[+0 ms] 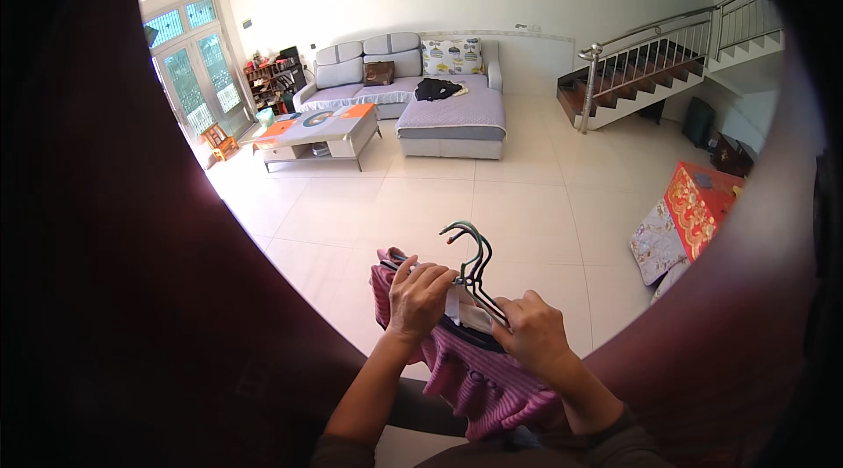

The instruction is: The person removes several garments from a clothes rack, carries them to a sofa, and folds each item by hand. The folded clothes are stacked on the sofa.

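Observation:
A pink-and-purple striped garment (484, 369) with dark lettering hangs in front of me from a few clothes hangers (484, 257), their hooks pointing up. The hooks are green and dark, bunched close together. My left hand (421, 297) is closed over the left shoulder of the hangers and the cloth there. On the other side my right hand (533, 330) grips the hangers' right arms near the garment's neckline. White cloth shows inside the dark neckband. The lower part of the garment is partly hidden by my right forearm.
Ahead stands a grey L-shaped sofa (454, 132) with a black garment (435, 89) on it. A coffee table (342, 129) is left of it. A staircase with a metal railing (649, 60) rises at right, above a red-covered piece (701, 204). Double doors (201, 73) are far left.

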Tool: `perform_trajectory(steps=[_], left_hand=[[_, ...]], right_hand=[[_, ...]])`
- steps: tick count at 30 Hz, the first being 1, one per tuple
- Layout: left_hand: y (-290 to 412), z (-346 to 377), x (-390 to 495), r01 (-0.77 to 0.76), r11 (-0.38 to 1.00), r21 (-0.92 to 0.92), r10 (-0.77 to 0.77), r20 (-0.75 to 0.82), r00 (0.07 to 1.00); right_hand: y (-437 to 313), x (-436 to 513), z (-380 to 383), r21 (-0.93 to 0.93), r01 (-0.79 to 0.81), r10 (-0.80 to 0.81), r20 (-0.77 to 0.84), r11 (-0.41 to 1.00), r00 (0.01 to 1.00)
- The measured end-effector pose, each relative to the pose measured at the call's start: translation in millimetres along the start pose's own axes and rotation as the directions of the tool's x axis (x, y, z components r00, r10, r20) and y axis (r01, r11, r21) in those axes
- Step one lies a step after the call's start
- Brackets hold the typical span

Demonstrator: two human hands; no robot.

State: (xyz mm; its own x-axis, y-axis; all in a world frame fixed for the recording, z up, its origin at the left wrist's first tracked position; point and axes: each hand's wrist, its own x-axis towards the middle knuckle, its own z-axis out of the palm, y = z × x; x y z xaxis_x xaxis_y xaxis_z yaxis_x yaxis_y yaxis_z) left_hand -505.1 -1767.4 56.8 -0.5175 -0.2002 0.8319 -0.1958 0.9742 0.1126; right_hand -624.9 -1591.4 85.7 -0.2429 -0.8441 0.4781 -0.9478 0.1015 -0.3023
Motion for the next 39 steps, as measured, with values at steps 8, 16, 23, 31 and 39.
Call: perform_trajectory(steps=[8,16,23,31,39], left_hand=[[-214.4,136.2,103.4,0.010,0.991,0.133,-0.019,0.068,0.997],[-420.5,258.3,205.7,0.069,0.982,0.175,-0.076,0.034,0.997],[-625.1,390.5,292.4,0.056,0.997,0.048,-0.060,0.097,0.993],[-802.4,523.2,436.6,-0.036,0.997,-0.061,0.041,0.069,0.997],[-964.8,666.7,563.7,0.188,0.971,-0.151,-0.179,0.072,0.981]], right_hand=[[144.1,262.6,115.1,0.374,-0.096,-0.136,0.548,0.923,0.825],[265.6,499.5,248.8,0.710,-0.647,-0.516,0.679,0.279,0.523],[344.6,696.8,336.1,0.707,-0.639,-0.348,0.706,0.303,0.617],[441.3,905.9,390.3,0.696,-0.665,-0.184,0.715,0.270,0.674],[563.6,1114.5,479.6,0.815,-0.549,-0.215,0.579,0.186,0.787]])
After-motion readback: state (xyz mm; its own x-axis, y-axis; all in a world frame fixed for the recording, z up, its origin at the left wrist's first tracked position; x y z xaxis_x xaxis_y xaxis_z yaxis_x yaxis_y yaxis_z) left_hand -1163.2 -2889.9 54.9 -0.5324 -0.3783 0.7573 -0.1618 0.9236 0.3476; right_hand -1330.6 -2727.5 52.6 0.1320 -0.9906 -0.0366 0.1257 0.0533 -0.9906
